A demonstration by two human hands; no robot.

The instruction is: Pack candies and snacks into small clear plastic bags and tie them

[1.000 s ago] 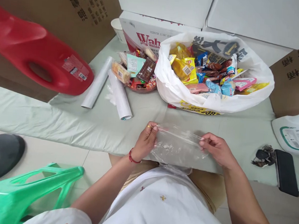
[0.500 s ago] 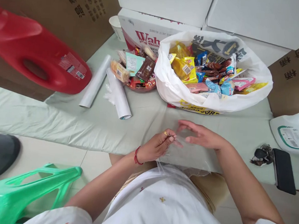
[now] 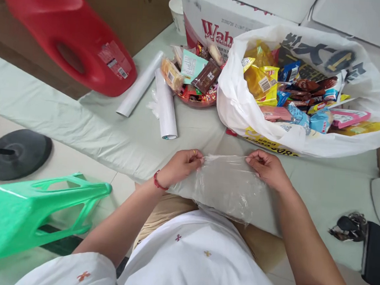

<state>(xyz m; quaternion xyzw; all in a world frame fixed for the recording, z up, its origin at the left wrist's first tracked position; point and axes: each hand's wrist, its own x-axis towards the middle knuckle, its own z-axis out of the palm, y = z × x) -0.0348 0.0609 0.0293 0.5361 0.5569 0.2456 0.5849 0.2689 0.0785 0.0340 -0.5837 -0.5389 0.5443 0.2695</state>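
Note:
A clear plastic bag (image 3: pixel 226 187) lies at the near edge of the pale green table (image 3: pixel 118 132), hanging toward my lap. My left hand (image 3: pixel 181 166) pinches its top left corner and my right hand (image 3: pixel 267 168) pinches its top right corner, with the bag's top edge stretched between them. Both hands are closed on the film. Just beyond my hands stands a big white carrier bag (image 3: pixel 309 90) full of wrapped snacks.
A red bowl of snacks (image 3: pixel 195 81) and two white rolls (image 3: pixel 154 98) lie left of the carrier bag. A red jug (image 3: pixel 70 36) lies at the far left. Keys (image 3: pixel 348 225) and a black phone (image 3: pixel 376 256) sit at right. A green stool (image 3: pixel 29 215) and black round base (image 3: pixel 18 153) are on the floor.
My hands had come together over the bag half a second ago; now they are apart again, each pinching a top corner. The view has shifted, so everything sits further right and closer.

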